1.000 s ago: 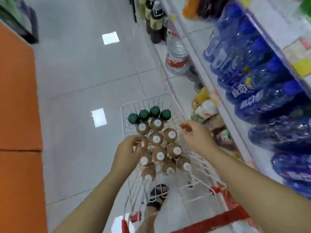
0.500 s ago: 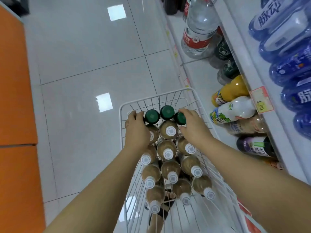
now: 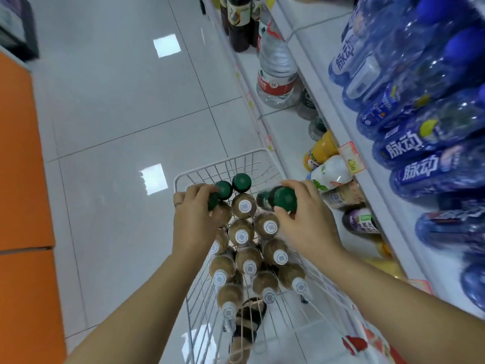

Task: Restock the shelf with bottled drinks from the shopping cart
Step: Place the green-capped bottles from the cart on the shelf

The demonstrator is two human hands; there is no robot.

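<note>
While the white tile floor fills most of the view, an orange panel runs down the left edge and a white shelf unit runs down the right. On its upper level lie rows of blue bottles, caps pointing to the aisle. The white wire shopping cart stands at centre, just beside the shelf's lower level. On that level, at the far end, stand dark bottles, then a big clear water bottle w/ a red label. Nearer come a yellow juice bottle and a white bottle.

The cart holds brown bottles w/ white caps, upright and packed in approx. 3 rows. At the cart's far end stand 2 green-cap bottles, side by side.

Both forearms reach in from the near edge. The left hand is at the cart's far-left corner, fingers curled over the far-left green-cap bottle, of which only part of the cap shows. The right hand grips the tilted green-cap bottle by its neck, thumb and fingers wrapped round it, cap leaning toward the camera, over the cart's right side. Cannot tell if its base touches the cart.

A sandalled foot shows through the wire. An orange-edged price tag hangs on the shelf edge.
</note>
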